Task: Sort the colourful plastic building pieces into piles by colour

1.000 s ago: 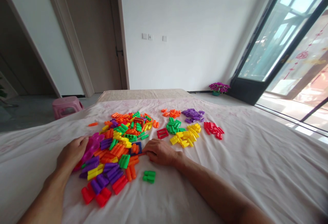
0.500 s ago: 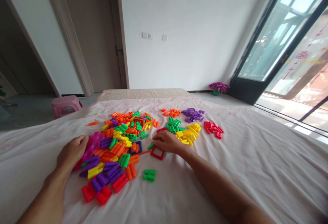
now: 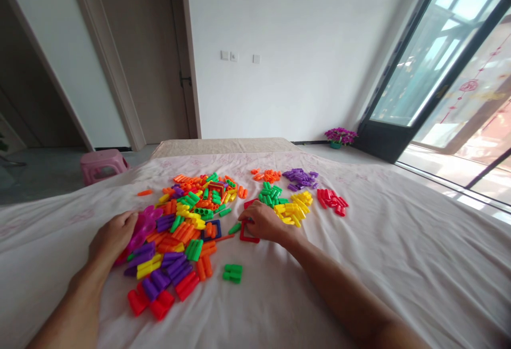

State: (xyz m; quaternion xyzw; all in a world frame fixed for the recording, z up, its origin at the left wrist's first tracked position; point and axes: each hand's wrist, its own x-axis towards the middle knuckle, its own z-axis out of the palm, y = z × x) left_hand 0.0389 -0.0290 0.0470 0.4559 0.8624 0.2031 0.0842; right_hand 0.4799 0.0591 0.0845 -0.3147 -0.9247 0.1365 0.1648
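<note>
My left hand (image 3: 114, 234) is closed on the rim of a magenta plastic piece with a scalloped edge (image 3: 146, 225), at the left side of a mixed heap of toy pieces (image 3: 183, 229). My right hand (image 3: 261, 218) reaches down with bent fingers onto a red square frame (image 3: 249, 240) lying on the cloth, and its fingertips touch or grip the frame's upper part. A second red piece (image 3: 250, 202) shows just beyond that hand. Close to its fingertips lies a green tube piece (image 3: 235, 228). A blue square frame (image 3: 211, 230) rests at the heap's right edge.
Sorted piles of orange (image 3: 266, 175), purple (image 3: 301, 178), green (image 3: 271, 194), yellow (image 3: 293, 209) and red pieces (image 3: 332, 201) lie beyond and right of my right hand. Green joined pieces (image 3: 232, 273) lie nearer me. Everything rests on a wrinkled pale cloth (image 3: 359, 264).
The red square frame has shifted slightly to the right and turned a little under my right hand. My left hand and the magenta piece have stayed in place.
</note>
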